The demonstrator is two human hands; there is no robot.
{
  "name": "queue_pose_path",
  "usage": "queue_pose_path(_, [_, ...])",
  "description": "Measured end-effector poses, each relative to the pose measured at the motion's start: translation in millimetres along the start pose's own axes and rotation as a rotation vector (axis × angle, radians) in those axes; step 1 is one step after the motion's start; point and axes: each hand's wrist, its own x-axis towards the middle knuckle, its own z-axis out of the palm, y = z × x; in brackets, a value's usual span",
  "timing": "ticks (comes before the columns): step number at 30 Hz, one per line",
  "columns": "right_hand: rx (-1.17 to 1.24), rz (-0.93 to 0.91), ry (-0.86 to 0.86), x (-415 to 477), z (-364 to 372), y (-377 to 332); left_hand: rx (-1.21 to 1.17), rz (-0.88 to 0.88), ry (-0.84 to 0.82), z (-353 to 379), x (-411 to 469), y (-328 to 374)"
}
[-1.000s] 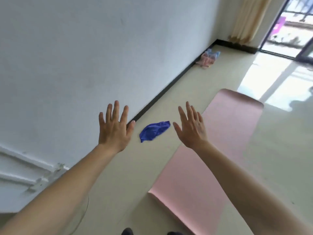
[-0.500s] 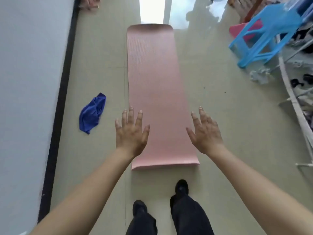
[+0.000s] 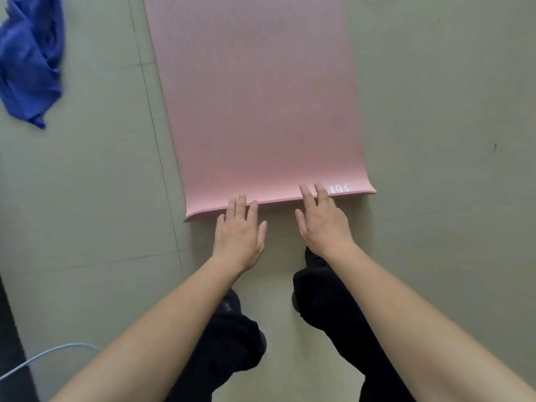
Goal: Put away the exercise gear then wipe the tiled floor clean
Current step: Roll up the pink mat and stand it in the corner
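Note:
A pink exercise mat (image 3: 255, 105) lies flat on the tiled floor (image 3: 441, 117), running away from me, with small white marks near its near right corner. My left hand (image 3: 239, 233) is open, palm down, fingertips reaching the mat's near edge. Open too, my right hand (image 3: 322, 220) has its fingertips over that same edge, further right. A crumpled blue cloth (image 3: 30, 59) lies on the floor left of the mat, apart from it.
My dark trouser legs and shoes (image 3: 316, 288) stand just behind the mat's near edge. A dark skirting strip (image 3: 11, 338) and a thin pale cable (image 3: 49, 355) lie at the bottom left. Tile joints cross the floor left of the mat.
My view has dropped and closed in on the mat's near end. Both hands have come down from above the mat to its near edge, still spread.

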Motion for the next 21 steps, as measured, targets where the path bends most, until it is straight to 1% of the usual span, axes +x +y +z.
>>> queue_pose_path(2, [-0.010,0.020,-0.040,21,51,12,0.062,0.013,-0.048,53,21,1])
queue_pose_path(4, [-0.015,0.010,-0.043,41,90,24,0.145,0.050,-0.042,97,42,0])
queue_pose_path(6, [-0.055,-0.038,-0.003,62,113,34,0.196,0.074,0.010,125,60,-5])
queue_pose_path(8, [-0.086,-0.082,0.077,92,132,47,0.198,0.056,0.057,152,89,-13])
queue_pose_path(13, [-0.095,-0.164,0.245,159,148,58,0.218,0.039,0.218,168,164,-37])
queue_pose_path(18, [-0.106,-0.168,0.309,200,147,61,0.255,0.140,0.277,166,211,-53])
queue_pose_path(21, [-0.131,-0.135,0.277,204,141,54,0.176,0.245,0.389,164,216,-59])
